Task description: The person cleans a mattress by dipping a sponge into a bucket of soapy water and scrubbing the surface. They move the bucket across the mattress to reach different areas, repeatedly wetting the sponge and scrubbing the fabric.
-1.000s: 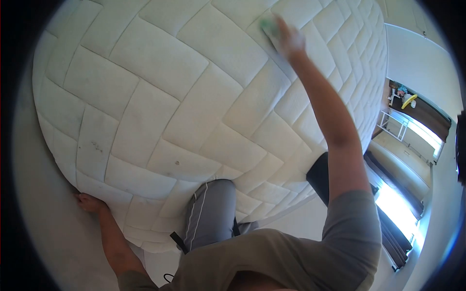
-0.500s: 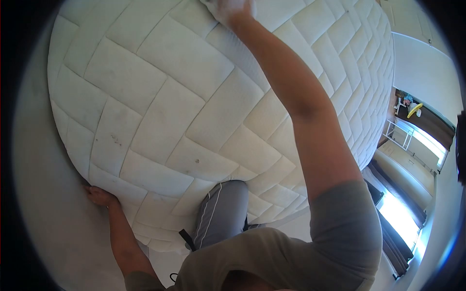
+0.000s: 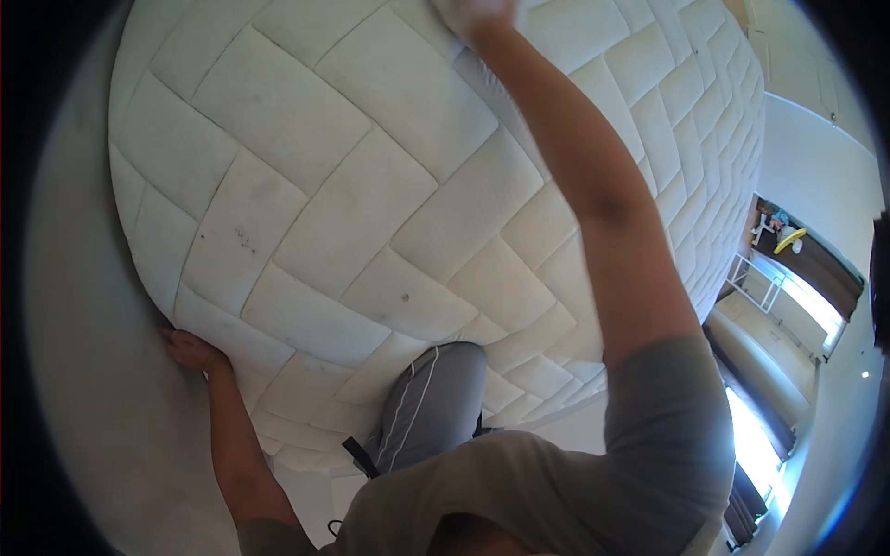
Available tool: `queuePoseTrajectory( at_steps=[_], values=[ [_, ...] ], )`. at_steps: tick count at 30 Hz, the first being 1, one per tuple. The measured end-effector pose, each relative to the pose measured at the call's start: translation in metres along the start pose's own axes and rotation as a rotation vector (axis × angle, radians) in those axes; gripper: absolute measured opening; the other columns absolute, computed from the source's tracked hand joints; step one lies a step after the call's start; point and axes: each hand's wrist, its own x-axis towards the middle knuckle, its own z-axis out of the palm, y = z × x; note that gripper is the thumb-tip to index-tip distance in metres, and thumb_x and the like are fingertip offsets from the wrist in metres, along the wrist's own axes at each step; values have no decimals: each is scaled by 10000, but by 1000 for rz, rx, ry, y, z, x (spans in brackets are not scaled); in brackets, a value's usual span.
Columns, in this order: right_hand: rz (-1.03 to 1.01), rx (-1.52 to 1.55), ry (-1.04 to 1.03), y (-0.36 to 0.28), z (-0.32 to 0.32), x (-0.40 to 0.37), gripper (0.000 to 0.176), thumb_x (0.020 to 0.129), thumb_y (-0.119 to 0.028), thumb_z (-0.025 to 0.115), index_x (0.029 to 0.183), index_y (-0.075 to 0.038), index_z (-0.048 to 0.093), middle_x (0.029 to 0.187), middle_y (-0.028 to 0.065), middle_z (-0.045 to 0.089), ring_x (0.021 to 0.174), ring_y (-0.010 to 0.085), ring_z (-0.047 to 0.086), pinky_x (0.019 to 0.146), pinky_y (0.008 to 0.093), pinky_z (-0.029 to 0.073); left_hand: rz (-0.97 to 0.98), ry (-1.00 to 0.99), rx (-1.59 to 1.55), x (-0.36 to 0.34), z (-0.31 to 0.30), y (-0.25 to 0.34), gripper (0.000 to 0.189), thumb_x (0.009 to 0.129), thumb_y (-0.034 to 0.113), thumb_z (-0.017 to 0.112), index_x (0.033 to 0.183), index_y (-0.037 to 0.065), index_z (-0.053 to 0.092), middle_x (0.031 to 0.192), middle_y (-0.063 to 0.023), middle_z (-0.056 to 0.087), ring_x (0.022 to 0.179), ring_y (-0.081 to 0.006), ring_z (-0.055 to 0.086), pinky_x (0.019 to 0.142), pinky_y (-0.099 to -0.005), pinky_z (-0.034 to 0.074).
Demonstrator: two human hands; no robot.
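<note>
At the top edge of the head view, the person's right hand blurs over the quilted mattress, its grip unclear; the left hand, fingers loosely spread, touches the mattress's side edge near the wall.

From my seat I see a broad open lane over the quilted mattress, between my left hand and my right arm. Only low seams cross it. The arm bars a straight sideways pass to the mattress's right part, and my blurred right hand takes up the top edge of the view. A bent leg blocks the near middle. On the left, the grey surface lies right beside the mattress edge, and I cannot tell how much gap is there.
</note>
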Motion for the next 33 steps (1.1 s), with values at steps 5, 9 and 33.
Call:
queuePoseTrajectory(
  at_steps=[5, 9, 33],
  values=[
    [16, -135, -237, 64, -7, -107, 429, 840, -315, 427, 1245, -190, 363, 1051, 127, 577, 977, 270, 555, 792, 478, 388, -92, -81, 53, -1, -17, 19, 546, 913, 357, 203, 1303, 3, 344, 1061, -265, 486, 967, -394, 468, 842, -420, 364],
    [-174, -70, -65, 220, 5, -291, 533, 794, -175, 477, 1299, -245, 321, 945, 81, 635, 792, 244, 627, 707, 402, 468, -48, -33, 18, -2, -2, 5, 550, 918, 375, 205, 1307, 13, 342, 1092, -265, 482, 985, -397, 464, 847, -429, 363],
    [856, 1, 90, 178, -6, -114, 532, 842, -279, 374, 1313, -51, 278, 1030, 160, 592, 921, 299, 584, 794, 487, 393, -19, -18, 97, -2, -5, 1, 527, 912, 378, 197, 1347, 96, 289, 993, -256, 484, 867, -407, 510, 728, -486, 416]
  ],
)
